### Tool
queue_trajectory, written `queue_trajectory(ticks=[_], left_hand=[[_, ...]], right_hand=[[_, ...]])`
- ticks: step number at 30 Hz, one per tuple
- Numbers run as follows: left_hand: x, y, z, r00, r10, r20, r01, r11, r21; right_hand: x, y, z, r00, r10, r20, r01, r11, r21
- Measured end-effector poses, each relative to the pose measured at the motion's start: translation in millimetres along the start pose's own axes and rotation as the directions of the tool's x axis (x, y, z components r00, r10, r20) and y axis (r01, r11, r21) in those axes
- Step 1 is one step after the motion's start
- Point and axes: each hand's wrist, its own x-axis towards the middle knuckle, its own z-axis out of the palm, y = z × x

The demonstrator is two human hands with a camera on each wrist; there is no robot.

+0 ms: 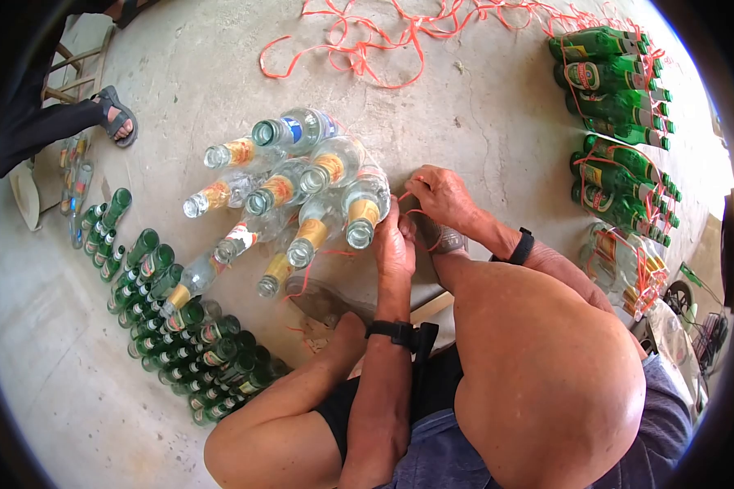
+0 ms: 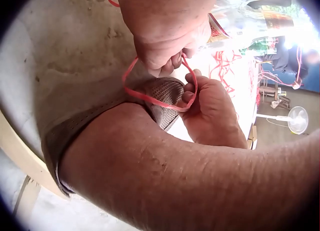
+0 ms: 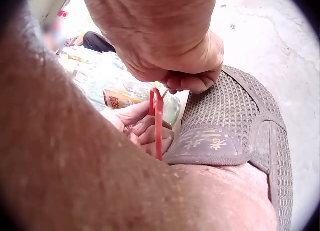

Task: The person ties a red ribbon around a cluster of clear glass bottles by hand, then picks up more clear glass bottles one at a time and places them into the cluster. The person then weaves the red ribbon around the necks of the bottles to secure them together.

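Both hands are close together beside a cluster of clear glass bottles (image 1: 334, 163) with gold-labelled necks. My left hand (image 1: 395, 244), right by the nearest bottles, pinches a thin red plastic strap (image 2: 155, 100). The right hand (image 1: 444, 198) is a little farther right, above a mesh shoe (image 3: 215, 106), its curled fingers gripping the strap too. Between the hands the strap hangs in a loop, seen in the left wrist view. Part of the strap's run around the bottles is hidden behind them.
Green bottles (image 1: 151, 285) stand in rows at left. Strapped bundles of green bottles (image 1: 603, 81) lie at far right, above a strapped clear-bottle bundle (image 1: 607, 253). Loose red strap (image 1: 412, 41) is strewn across the floor at the back. A sandalled foot (image 1: 121, 122) is at upper left.
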Motion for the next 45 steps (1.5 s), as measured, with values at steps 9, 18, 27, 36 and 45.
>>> queue_trajectory(ticks=[9, 18, 27, 36, 45], left_hand=[[4, -5, -7, 0.992, 0.127, -0.003, -0.124, 0.976, 0.181], [-2, 0, -5, 0.982, 0.184, 0.035, -0.185, 0.925, 0.331], [7, 3, -5, 0.999, -0.041, 0.000, 0.041, 0.999, 0.024], [16, 3, -11, 0.989, -0.130, -0.071, 0.135, 0.988, 0.073], [27, -4, -13, 0.981, -0.071, -0.179, 0.090, 0.991, 0.101]], right_hand=[[7, -5, -5, 0.984, -0.141, 0.105, 0.126, 0.982, 0.140], [17, -7, 3, 0.981, -0.040, 0.188, 0.005, 0.983, 0.184], [15, 9, 8, 0.952, -0.009, 0.304, -0.128, 0.895, 0.428], [14, -9, 7, 0.930, 0.081, 0.358, -0.195, 0.935, 0.296], [12, -12, 4, 0.924, 0.104, 0.369, -0.232, 0.918, 0.322]])
